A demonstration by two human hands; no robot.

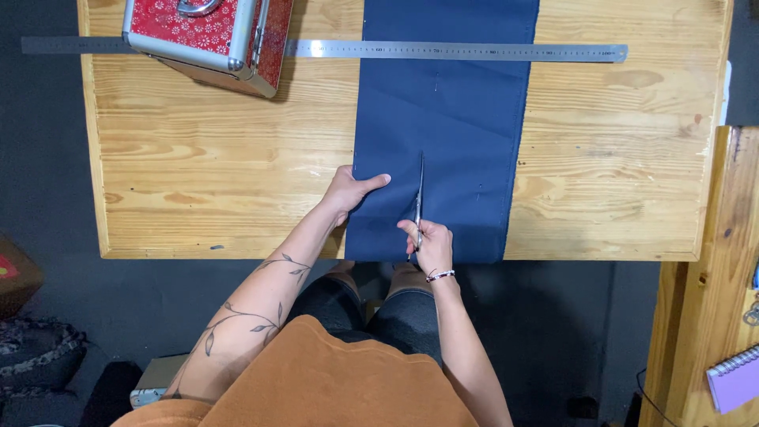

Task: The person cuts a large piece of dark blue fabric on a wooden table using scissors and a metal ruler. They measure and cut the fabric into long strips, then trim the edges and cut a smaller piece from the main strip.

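A long strip of navy blue fabric point(451, 119) lies across the wooden table point(198, 182) from the far edge to the near edge. My right hand point(428, 245) grips a pair of silver scissors point(419, 202) whose blades point away from me along the middle of the fabric. My left hand point(352, 190) lies flat on the fabric's left edge, thumb stretched onto the cloth, level with the scissors.
A long steel ruler point(458, 51) runs across the far side of the table, partly under the fabric. A red flowered case with metal edges point(209, 35) sits at the far left. A second wooden surface with a purple notebook point(735, 379) stands at the right.
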